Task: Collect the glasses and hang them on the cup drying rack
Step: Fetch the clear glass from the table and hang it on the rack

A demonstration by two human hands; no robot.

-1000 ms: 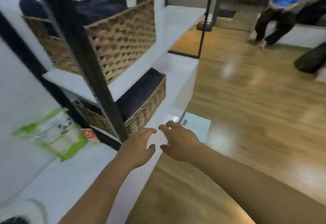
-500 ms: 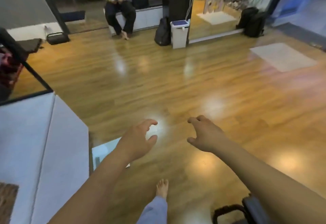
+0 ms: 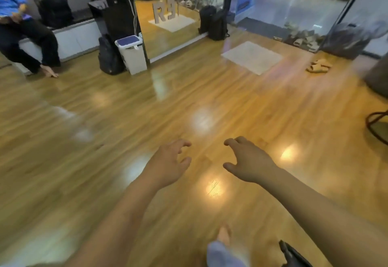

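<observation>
Left hand (image 3: 168,165) & right hand (image 3: 247,161) both empty w/ fingers loosely spread, mid-frame over wood floor (image 3: 84,161). No glasses or rack in view; white bin (image 3: 132,54) upper left

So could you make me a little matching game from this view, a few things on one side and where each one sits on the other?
Things:
1. white bin with a blue lid
2. pair of tan slippers
3. pale rectangular floor mat
4. two bare hands, left hand and right hand

Places:
A. far right, on the wooden floor
B. low centre, held out open and empty
C. beside a black backpack, by the dark pillar
D. right of centre, between bin and slippers

Pairs: 1-C, 2-A, 3-D, 4-B
</observation>
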